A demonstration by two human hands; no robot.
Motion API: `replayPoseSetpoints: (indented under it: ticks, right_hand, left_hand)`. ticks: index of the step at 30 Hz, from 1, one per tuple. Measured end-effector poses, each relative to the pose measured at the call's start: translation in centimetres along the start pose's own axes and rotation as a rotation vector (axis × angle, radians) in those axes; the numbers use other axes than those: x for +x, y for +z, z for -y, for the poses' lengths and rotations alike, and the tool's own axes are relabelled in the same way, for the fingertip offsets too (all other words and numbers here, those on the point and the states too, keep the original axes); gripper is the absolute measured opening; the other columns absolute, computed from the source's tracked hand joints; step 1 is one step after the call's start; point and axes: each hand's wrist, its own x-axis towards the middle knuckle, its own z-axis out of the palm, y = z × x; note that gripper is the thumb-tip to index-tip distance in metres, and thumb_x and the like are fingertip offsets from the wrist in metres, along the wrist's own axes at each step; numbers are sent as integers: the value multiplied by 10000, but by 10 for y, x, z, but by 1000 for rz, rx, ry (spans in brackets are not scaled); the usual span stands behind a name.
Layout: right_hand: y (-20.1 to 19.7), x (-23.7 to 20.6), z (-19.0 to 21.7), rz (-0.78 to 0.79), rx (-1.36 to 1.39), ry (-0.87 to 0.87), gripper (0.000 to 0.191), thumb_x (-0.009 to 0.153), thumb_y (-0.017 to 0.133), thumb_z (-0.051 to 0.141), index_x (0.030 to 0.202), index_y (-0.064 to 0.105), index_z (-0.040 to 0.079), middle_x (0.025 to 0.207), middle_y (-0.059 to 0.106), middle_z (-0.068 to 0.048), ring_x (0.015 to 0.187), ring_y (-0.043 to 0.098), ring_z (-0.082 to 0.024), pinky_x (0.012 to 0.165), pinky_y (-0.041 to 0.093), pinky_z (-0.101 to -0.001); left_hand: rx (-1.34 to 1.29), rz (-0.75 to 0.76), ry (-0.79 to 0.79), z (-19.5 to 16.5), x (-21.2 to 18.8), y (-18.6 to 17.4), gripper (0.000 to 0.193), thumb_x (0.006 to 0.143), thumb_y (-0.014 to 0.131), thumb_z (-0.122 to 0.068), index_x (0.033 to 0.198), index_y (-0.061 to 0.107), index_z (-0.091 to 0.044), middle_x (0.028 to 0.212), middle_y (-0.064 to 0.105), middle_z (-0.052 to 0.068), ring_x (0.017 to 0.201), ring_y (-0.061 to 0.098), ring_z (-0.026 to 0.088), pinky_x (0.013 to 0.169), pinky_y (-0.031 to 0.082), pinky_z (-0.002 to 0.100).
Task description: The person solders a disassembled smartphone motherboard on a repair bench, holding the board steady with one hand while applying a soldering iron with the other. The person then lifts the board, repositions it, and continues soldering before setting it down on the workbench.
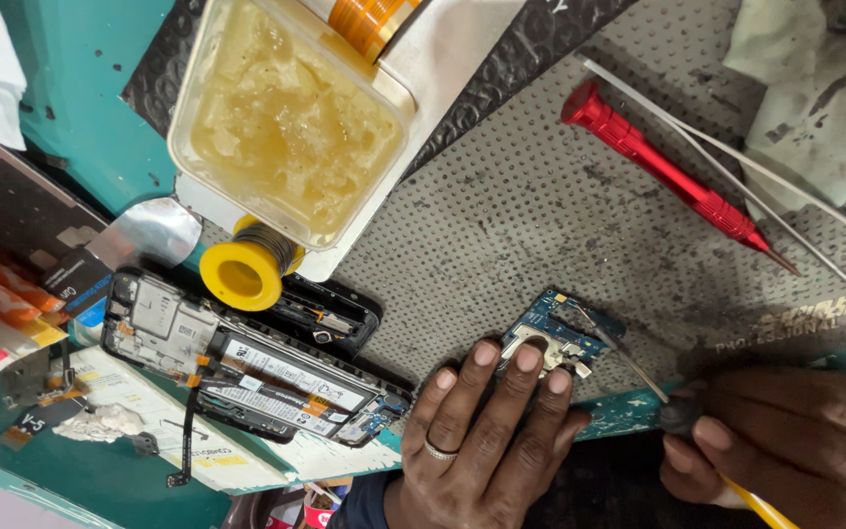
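1. Lying on the grey dotted work mat (501,211), near its front edge, is a small blue circuit board (558,336), right between the two hands.
2. Pressing down on it now is the left hand (487,441): fingers spread flat, ring on one finger, fingertips (530,358) resting on the board's near side and pinning it rather than gripping it.
3. Closing around a dark-tipped, yellow-handled tool (682,416) is the right hand (785,431), and the tool's thin metal tip is reaching onto the board.
4. Sitting at the back is a square clear plastic tub (291,118), holding a yellowish, glossy paste across its whole bottom.
5. Leaning against the tub's front corner is a yellow spool (245,272) wound with dark wire.
6. Lying left of the left hand is an opened phone (247,367), insides showing, with a black frame piece (335,318) just behind it.
7. Resting well apart on the mat's right side are a red screwdriver (673,176) and long metal tweezers (736,181), beside a stained cloth (815,88).
8. Staying open is the stretch of mat between the tub and the board; the mat's front edge is running just under both hands.
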Motion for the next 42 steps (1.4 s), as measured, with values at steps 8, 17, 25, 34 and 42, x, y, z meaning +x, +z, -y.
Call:
replayPoseSetpoints:
  ticks: [8,17,25,34,42]
  right_hand:
    - [2,-7,-2,33,28,-7,464,821,901,272,1072,585,45,889,694,-50,840,735,-219,684,649,-368]
    - [0,3,1,17,37,8,451,817,913,250,1060,590,51,886,696,-49,842,738,-223,687,651,-351]
    - [2,1,0,5,-8,-5,466,807,896,217,1099,575,47,895,698,-47,848,735,-221,687,639,-351]
    - [6,-7,-2,21,24,15,520,812,923,249,1125,570,29,889,699,-49,842,741,-247,700,650,-388]
    - [11,-9,-6,-8,8,-14,487,812,909,247,1099,571,47,898,697,-61,855,744,-238,691,645,-363]
  left_hand:
    - [-10,14,9,2,0,-2,378,1114,743,-384,1387,708,-125,1439,662,73,1430,532,284,1278,292,421]
    - [-4,20,8,2,-1,-3,388,1113,746,-390,1396,701,-128,1450,655,71,1436,527,281,1282,289,418]
    - [-12,27,1,2,-2,-2,392,1113,744,-389,1401,698,-128,1455,653,70,1439,522,279,1285,284,416]
    - [-15,17,2,4,-2,1,388,1112,739,-389,1395,699,-127,1450,653,71,1441,522,278,1284,286,417]
    - [-4,13,11,6,-3,2,383,1102,717,-371,1402,697,-132,1457,650,65,1444,519,275,1284,288,414]
